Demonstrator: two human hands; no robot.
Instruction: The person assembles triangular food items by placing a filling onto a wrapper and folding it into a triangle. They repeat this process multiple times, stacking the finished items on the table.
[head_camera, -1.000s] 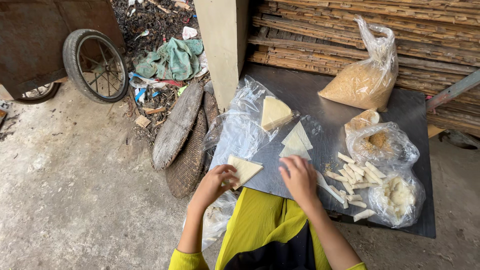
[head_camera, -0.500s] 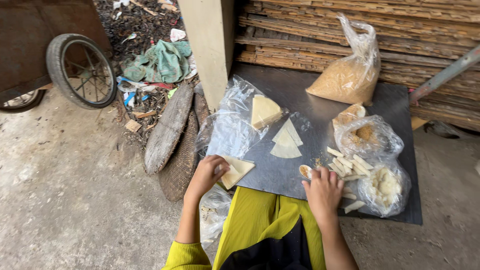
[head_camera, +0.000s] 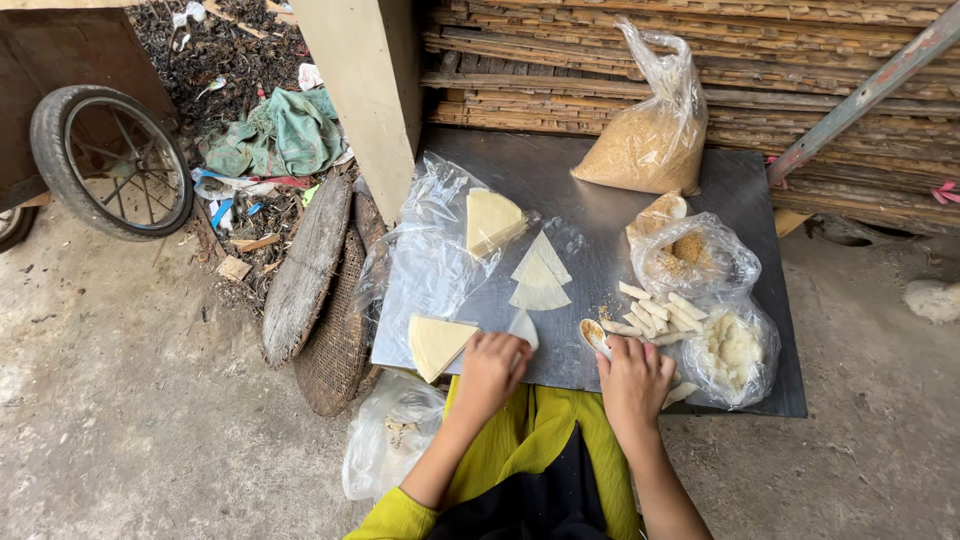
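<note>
Head view, looking straight down: the left hand (head_camera: 490, 368) is curled over the near edge of the dark grey metal tabletop (head_camera: 740, 190), fingers closed on a thin, pale, translucent triangular wrapper sheet (head_camera: 522, 326) that lies flat just ahead of the knuckles. Just left of it sits a yellowish wedge-shaped stack of wrapper sheets (head_camera: 437, 343), its point aimed toward that hand. The right hand (head_camera: 634, 380) is clamped on a small spoon with brown crumbly filling (head_camera: 594, 334) in its bowl, held low over the tabletop beside the single sheet. Right of the spoon lies a loose pile of pale finished rolls (head_camera: 655, 313), touching one another. Behind them, 2 open clear plastic bags: one with brown crumbs (head_camera: 692, 255), one with white filling (head_camera: 733, 350). Mid-tabletop, 2 more triangular sheets (head_camera: 540, 278) overlap, and another yellowish wedge (head_camera: 490, 220) rests on a crinkled clear plastic bag (head_camera: 430, 265). At the far edge a big tied bag of golden crumbs (head_camera: 650, 140) leans on the bamboo wall (head_camera: 600, 50).
</note>
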